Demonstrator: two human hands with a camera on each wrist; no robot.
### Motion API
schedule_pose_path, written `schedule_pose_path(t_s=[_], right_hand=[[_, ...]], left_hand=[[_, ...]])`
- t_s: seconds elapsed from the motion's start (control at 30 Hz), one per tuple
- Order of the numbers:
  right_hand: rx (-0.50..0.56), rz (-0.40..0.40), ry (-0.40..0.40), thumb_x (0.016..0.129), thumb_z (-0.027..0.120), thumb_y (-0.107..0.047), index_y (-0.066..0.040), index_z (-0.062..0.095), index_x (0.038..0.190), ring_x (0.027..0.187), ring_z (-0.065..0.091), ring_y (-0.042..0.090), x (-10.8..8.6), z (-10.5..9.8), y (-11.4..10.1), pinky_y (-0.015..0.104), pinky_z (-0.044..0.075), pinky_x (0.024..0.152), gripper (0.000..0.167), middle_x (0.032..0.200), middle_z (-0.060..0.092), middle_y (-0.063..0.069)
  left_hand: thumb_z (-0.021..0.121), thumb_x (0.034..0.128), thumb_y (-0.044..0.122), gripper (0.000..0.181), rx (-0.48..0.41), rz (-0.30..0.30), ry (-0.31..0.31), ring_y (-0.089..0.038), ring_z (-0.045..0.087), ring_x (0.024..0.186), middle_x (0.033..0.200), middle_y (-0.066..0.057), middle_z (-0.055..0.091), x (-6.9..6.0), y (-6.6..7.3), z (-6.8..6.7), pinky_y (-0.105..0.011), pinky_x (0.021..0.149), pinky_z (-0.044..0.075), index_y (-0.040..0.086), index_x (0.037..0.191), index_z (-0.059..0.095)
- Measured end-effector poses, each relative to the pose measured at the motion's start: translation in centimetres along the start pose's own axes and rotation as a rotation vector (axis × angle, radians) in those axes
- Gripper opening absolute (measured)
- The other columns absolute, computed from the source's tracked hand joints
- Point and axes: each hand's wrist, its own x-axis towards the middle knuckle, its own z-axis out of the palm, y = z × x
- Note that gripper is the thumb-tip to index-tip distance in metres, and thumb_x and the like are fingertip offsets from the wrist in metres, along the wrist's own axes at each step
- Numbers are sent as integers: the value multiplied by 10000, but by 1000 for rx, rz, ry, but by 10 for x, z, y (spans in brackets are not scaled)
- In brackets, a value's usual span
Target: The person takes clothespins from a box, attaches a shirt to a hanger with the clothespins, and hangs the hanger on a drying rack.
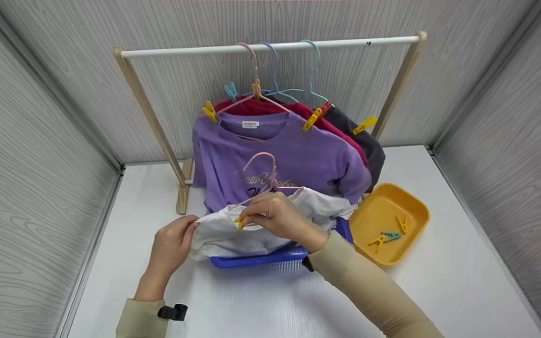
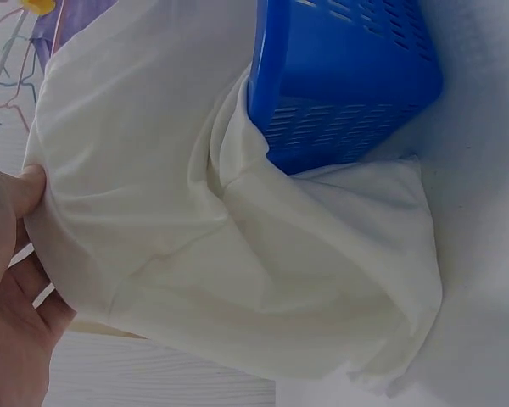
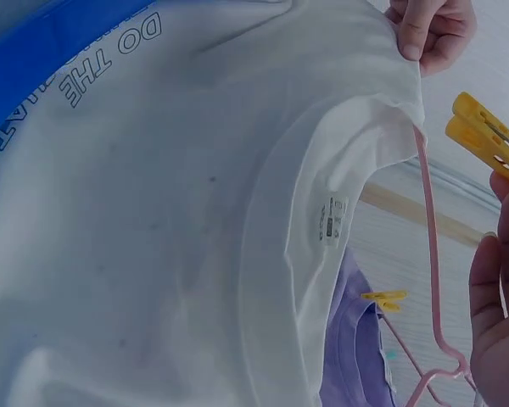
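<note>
A white T-shirt [image 1: 223, 237] with a pink hanger [image 1: 265, 155] in its neck lies over a blue basket [image 1: 263, 260]. My left hand [image 1: 173, 241] pinches the shirt's shoulder edge between thumb and fingers; the left wrist view shows the sleeve cloth [image 2: 153, 186] hanging from it. In my right hand [image 1: 277, 216] is a yellow clothespin [image 3: 490, 136], pinched near the shirt's neckline. The right wrist view shows the clothespin apart from the cloth, with the neck label [image 3: 332, 219] visible and the hanger's pink arm [image 3: 433, 246] entering the shoulder by my left hand.
Behind stands a rack with a white rail [image 1: 181, 51]. A purple sweatshirt [image 1: 270, 150], a red garment [image 1: 341, 136] and a dark one [image 1: 369, 150] hang there, pegged with clothespins. At right, a yellow tray [image 1: 421, 213] holds yellow clothespins and a teal clothespin [image 1: 391, 236].
</note>
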Motion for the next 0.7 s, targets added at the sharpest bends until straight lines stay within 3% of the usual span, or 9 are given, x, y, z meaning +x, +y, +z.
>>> schedule_pose_path(t_s=[0.4,0.7], right_hand=[[-151,-56,69,829,784,-81,-52,780,868,733,642,135,21,26,5,219,502,716,49,817,716,19],[-246,-60,42,812,799,-71,-71,786,868,743,651,126,29,37,5,223,513,734,57,816,713,6]], left_hand=[[698,884,-17,87,-2,26,13,-284,705,847,920,-121,722,0,1,0,-421,704,565,-24,971,698],[707,869,-35,91,-10,48,26,-282,706,849,918,-124,724,1,3,0,-421,707,566,-23,959,705]])
